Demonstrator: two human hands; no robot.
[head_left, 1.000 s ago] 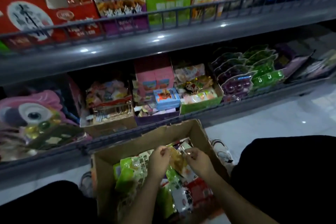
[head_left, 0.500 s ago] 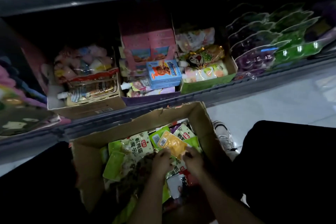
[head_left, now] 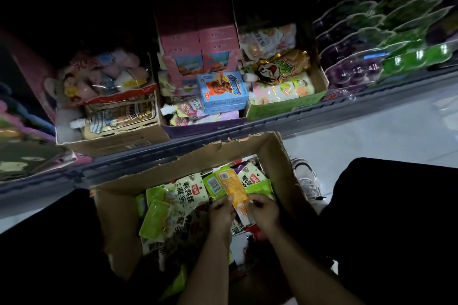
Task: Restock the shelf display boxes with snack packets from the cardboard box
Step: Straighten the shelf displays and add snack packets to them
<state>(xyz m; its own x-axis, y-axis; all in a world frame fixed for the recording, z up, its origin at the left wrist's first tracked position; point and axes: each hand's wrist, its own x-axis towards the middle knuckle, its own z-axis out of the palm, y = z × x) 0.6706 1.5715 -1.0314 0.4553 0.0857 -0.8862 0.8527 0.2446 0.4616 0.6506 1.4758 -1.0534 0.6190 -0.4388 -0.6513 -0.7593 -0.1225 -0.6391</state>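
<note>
Both hands work over the cardboard box (head_left: 272, 153) on the floor below the shelf (head_left: 309, 116). The left hand (head_left: 221, 210) and the right hand (head_left: 264, 210) pinch the near end of a yellow packet (head_left: 233, 187), its far end raised over the other packets.

To do this step well, I would judge it best to free the yellow packet from the pile with 1 hand gripping it firmly, check which display box carries the same item, and lay it flat there so it does not slide off the front.

The cardboard box holds a loose heap of green and white packets (head_left: 183, 195), some overlapping. On the shelf stand 3 open display boxes: a brown display box (head_left: 119, 142) with bagged sweets and a spouted pouch, a purple display box (head_left: 205, 127) with pink cartons and a blue carton (head_left: 221, 88), and a green display box (head_left: 285, 109) with soft pouches. Further right lie purple and green jelly cups (head_left: 371, 67).
</note>
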